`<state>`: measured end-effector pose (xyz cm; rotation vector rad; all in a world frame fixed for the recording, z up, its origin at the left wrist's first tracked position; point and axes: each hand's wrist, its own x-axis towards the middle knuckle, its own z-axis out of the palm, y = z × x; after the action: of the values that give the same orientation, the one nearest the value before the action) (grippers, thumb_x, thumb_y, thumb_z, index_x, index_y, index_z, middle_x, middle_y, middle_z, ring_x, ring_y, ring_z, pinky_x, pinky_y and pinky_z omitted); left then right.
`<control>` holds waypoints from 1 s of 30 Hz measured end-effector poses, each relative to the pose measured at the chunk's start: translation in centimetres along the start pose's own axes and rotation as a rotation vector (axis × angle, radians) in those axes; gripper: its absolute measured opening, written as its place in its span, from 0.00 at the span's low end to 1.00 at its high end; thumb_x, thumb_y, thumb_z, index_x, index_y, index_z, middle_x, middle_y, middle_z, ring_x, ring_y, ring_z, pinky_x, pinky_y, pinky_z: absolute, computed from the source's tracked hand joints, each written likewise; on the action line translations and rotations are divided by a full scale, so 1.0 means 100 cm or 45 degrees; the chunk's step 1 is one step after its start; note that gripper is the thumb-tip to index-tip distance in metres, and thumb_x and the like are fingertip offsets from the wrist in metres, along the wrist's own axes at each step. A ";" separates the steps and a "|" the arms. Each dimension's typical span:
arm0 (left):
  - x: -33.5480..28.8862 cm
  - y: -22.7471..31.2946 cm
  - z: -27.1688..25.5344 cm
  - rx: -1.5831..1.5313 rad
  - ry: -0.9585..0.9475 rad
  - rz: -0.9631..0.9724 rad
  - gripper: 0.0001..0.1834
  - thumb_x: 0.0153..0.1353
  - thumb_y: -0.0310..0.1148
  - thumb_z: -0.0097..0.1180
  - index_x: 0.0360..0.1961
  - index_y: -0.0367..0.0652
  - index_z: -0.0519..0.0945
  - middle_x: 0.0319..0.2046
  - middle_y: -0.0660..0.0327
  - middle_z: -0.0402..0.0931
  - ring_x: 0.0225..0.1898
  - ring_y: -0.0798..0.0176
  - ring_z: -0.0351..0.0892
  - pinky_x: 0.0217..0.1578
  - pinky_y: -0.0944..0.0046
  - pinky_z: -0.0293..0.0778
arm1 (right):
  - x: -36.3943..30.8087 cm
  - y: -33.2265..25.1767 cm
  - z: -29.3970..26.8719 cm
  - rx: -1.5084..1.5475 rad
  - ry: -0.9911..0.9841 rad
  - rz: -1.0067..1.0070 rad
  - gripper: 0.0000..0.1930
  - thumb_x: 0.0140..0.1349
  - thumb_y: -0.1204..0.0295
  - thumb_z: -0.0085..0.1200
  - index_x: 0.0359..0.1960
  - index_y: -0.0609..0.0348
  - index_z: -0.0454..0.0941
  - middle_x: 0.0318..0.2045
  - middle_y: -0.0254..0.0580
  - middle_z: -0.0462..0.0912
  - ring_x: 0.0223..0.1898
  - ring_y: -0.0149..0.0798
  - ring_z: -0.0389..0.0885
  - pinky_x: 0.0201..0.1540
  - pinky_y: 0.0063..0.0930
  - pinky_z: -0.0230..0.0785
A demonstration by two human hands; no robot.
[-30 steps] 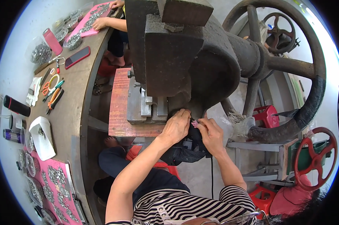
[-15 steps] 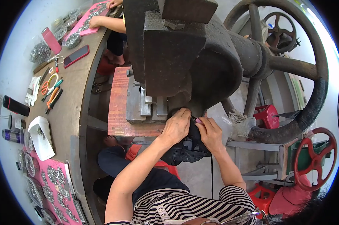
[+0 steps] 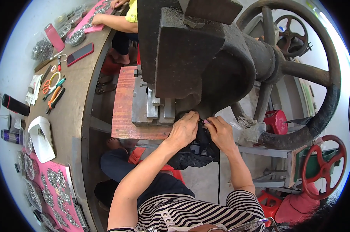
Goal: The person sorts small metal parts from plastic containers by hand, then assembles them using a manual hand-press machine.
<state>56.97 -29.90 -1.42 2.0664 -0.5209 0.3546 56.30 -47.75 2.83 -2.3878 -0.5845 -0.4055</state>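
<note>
My left hand (image 3: pixel 185 129) is bent with its fingers closed at the top of a black mesh bag (image 3: pixel 196 154), just right of the metal die block (image 3: pixel 167 112); what its fingertips grip is hidden. A small pink piece (image 3: pixel 206 121) is pinched between the thumb and fingers of my right hand (image 3: pixel 222 134), close to the left fingertips. The bag hangs below both hands, with something pale showing through it. Above them looms the dark iron body of a hand press (image 3: pixel 190 58).
The press's big handwheel (image 3: pixel 329 100) stands at the right, with a red wheel (image 3: pixel 324 166) below. On the left, a workbench (image 3: pixel 80 89) carries pliers (image 3: pixel 55 100), a phone (image 3: pixel 80 54), a white tray (image 3: pixel 47 149) and metal parts. Another person's arm (image 3: pixel 117 24) reaches across its far end.
The whole view has shifted slightly, moving the press a little to the right in the picture. Both hands keep nearly the same place and grip; more of the other person's yellow sleeve shows.
</note>
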 end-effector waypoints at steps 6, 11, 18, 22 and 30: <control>-0.001 0.000 0.002 -0.016 0.011 -0.012 0.11 0.59 0.20 0.53 0.44 0.32 0.74 0.41 0.47 0.75 0.44 0.40 0.78 0.44 0.47 0.76 | 0.000 0.003 -0.005 0.189 -0.058 0.147 0.07 0.62 0.78 0.62 0.40 0.66 0.84 0.29 0.45 0.81 0.26 0.38 0.80 0.29 0.30 0.70; -0.001 0.001 0.001 -0.010 -0.002 -0.025 0.11 0.59 0.20 0.53 0.44 0.32 0.74 0.41 0.46 0.75 0.45 0.40 0.78 0.44 0.47 0.76 | -0.007 0.011 -0.004 0.394 -0.163 0.411 0.06 0.64 0.77 0.61 0.40 0.64 0.85 0.29 0.35 0.81 0.24 0.25 0.77 0.26 0.21 0.69; -0.002 0.000 0.001 0.006 -0.006 -0.031 0.13 0.56 0.20 0.54 0.44 0.32 0.74 0.42 0.46 0.74 0.45 0.41 0.78 0.44 0.47 0.77 | -0.004 -0.005 -0.006 0.484 0.033 0.478 0.11 0.61 0.77 0.64 0.45 0.65 0.81 0.35 0.42 0.82 0.30 0.29 0.81 0.33 0.21 0.73; -0.001 0.003 0.000 0.013 -0.013 -0.034 0.13 0.56 0.20 0.54 0.44 0.32 0.74 0.42 0.47 0.74 0.46 0.41 0.77 0.44 0.46 0.77 | -0.009 -0.006 -0.005 0.287 0.011 0.427 0.08 0.61 0.79 0.63 0.42 0.63 0.80 0.34 0.42 0.81 0.29 0.31 0.81 0.30 0.24 0.73; 0.000 0.003 0.000 0.020 -0.031 -0.040 0.13 0.56 0.20 0.54 0.44 0.31 0.74 0.44 0.47 0.74 0.47 0.41 0.78 0.45 0.47 0.77 | -0.017 0.007 0.002 0.048 -0.024 0.241 0.04 0.62 0.78 0.59 0.35 0.66 0.82 0.29 0.48 0.78 0.27 0.45 0.79 0.31 0.33 0.70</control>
<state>56.78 -30.06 -1.25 2.0939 -0.5007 0.3163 55.26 -48.60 1.63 -2.3868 -0.3663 -0.2869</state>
